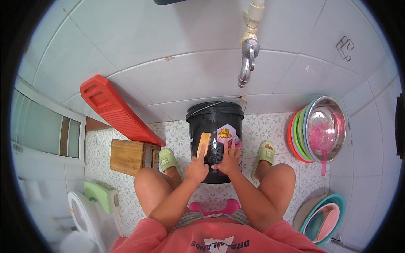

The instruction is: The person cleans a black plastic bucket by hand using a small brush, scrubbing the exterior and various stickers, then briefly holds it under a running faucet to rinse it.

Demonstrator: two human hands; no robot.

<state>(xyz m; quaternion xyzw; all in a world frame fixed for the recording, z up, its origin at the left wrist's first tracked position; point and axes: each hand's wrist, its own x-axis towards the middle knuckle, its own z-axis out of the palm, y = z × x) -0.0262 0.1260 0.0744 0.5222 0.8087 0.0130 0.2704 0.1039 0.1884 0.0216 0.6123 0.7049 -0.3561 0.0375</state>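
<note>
A black plastic bucket (215, 148) lies on its side on the floor between my feet, its rim towards the wall. Droplets wet its dark surface, and a coloured label (226, 133) with writing is on its right part. My left hand (196, 169) holds a yellow-orange scrubbing brush (204, 145) against the bucket, index finger stretched along its back; any bristles are hidden beneath. Over the lower label my right hand (229, 160) rests with spread fingers, holding nothing. The bucket's wire handle (207, 107) crosses near the rim.
A metal tap (248, 63) projects from the wall beyond the bucket. Left, a red plastic washboard (117, 107) leans by a wooden stool (126, 156). Stacked basins (340, 126) with a pink dipper (323, 161) stand right, more basins (340, 205) below. Behind the bucket sits a pink stool (232, 207).
</note>
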